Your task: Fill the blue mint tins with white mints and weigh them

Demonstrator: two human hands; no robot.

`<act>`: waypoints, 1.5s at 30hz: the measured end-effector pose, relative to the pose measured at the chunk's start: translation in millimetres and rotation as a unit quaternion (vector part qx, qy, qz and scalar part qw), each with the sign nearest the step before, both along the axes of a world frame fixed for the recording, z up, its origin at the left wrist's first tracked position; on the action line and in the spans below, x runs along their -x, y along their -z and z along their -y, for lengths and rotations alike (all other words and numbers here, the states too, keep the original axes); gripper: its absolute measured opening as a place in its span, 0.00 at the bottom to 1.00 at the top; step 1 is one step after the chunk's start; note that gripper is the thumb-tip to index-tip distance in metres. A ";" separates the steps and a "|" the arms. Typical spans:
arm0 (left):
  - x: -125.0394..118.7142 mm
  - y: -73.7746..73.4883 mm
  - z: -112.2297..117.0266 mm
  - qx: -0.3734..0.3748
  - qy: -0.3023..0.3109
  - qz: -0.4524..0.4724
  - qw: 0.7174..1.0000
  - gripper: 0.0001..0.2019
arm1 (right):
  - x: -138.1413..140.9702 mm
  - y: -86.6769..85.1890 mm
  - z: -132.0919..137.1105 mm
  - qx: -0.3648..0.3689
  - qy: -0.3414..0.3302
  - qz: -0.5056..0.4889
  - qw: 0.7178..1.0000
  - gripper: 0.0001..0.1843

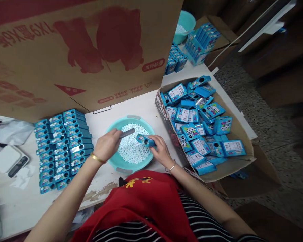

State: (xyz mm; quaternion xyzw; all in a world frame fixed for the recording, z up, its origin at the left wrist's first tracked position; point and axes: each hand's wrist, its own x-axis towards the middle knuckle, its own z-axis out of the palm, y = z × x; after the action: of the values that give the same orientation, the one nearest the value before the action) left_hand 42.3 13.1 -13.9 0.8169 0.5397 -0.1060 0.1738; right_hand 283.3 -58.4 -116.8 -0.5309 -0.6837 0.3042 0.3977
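Observation:
My left hand (108,144) is closed round the end of a dark, flat-looking scoop (127,133), which points right over a turquoise basin (111,159). Small pale candies (132,151) fill the basin's bottom. In my right hand (161,151) is a small blue candy box (145,140), gripped by its right end above the basin's right side, with a dark round hole showing. To the left stand rows of similar blue boxes (63,148), with white candies visible on several tops. My fingers partly cover both held things.
An open carton (249,156) heaped with blue boxes stands at the right. A large brown cardboard box (91,90) walls off the table's far side. A white scale (8,159) lies at the left; another turquoise basin (189,20) and stacked boxes (200,42) sit at the back right.

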 end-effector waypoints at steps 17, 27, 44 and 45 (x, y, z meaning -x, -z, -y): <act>4.7 125.5 60.4 0.136 -0.040 0.284 0.948 0.13 | -27.8 -3.4 4.4 0.039 0.089 -0.032 0.995 0.17; 2.6 -14.1 21.6 0.086 0.087 0.207 0.971 0.12 | -2.5 -6.1 1.9 -0.024 -0.008 0.019 0.999 0.26; -46.7 -63.5 30.8 0.051 0.110 -0.061 0.991 0.15 | 11.5 3.6 1.0 -0.016 -0.055 0.036 0.998 0.27; -44.1 -62.8 30.2 0.053 0.114 -0.058 0.990 0.15 | 11.6 4.3 0.7 -0.016 -0.057 0.036 0.998 0.27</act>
State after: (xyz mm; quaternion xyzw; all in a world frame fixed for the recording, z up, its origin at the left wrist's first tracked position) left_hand 86.4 -17.2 48.9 0.8551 0.4461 -0.2003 0.1721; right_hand 271.7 -59.1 -121.1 -0.4954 -0.7312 0.2961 0.3638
